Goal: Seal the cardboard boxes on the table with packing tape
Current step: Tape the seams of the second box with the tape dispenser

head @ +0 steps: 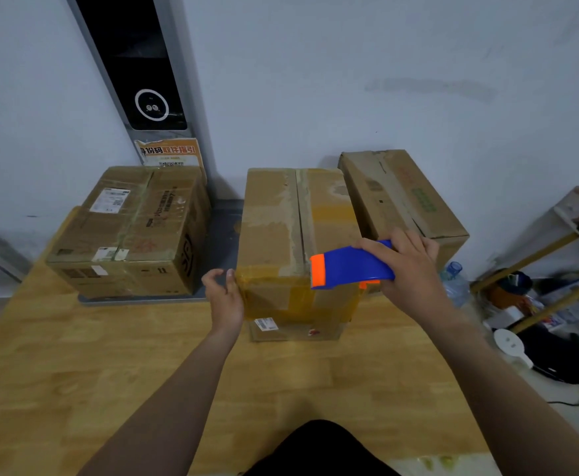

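Right hand (415, 269) grips curved blue plastic dispenser (353, 266).

Pale wall (384, 63), wooden table (75, 372), shelf (556, 242)

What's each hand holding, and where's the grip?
Right hand grips the tape dispenser at its blue rear end. Left hand holds nothing; it rests against the middle box's near-left corner.

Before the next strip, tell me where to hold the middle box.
Hold the middle box at its near left corner, coming from the left, where the left hand is. Its sides are flat, without handles, and the right hand with the tape dispenser takes up the right.
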Demonstrator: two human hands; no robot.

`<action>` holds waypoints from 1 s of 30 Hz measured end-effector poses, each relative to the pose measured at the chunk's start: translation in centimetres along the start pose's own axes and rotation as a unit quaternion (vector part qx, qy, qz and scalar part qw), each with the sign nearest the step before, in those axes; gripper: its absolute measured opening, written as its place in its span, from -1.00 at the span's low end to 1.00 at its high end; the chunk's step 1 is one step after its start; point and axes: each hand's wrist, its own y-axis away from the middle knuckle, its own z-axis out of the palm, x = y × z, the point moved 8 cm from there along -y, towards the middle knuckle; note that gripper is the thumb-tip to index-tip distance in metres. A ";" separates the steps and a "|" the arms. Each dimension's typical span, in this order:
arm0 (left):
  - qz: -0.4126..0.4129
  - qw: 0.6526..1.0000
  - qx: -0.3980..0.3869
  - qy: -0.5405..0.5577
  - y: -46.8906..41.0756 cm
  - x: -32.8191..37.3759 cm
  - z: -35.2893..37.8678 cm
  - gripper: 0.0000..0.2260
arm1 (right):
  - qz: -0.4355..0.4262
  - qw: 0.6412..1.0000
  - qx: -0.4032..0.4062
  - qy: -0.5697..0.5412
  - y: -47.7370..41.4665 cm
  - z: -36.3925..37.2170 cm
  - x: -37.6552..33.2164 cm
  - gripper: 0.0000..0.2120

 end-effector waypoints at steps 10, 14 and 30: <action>0.021 0.991 -0.116 -0.058 0.5 3.8 0.3 -0.28 | 0.022 1.000 0.011 0.004 -0.4 0.4 0.3 -0.30; 0.068 0.986 -0.069 -0.134 3.1 6.6 2.0 0.00 | 0.028 0.999 0.013 0.019 -0.4 0.4 0.2 -0.33; 0.026 0.998 0.056 -0.001 4.2 5.9 0.3 -0.18 | 0.046 0.999 0.019 0.015 -0.4 0.2 0.1 -0.36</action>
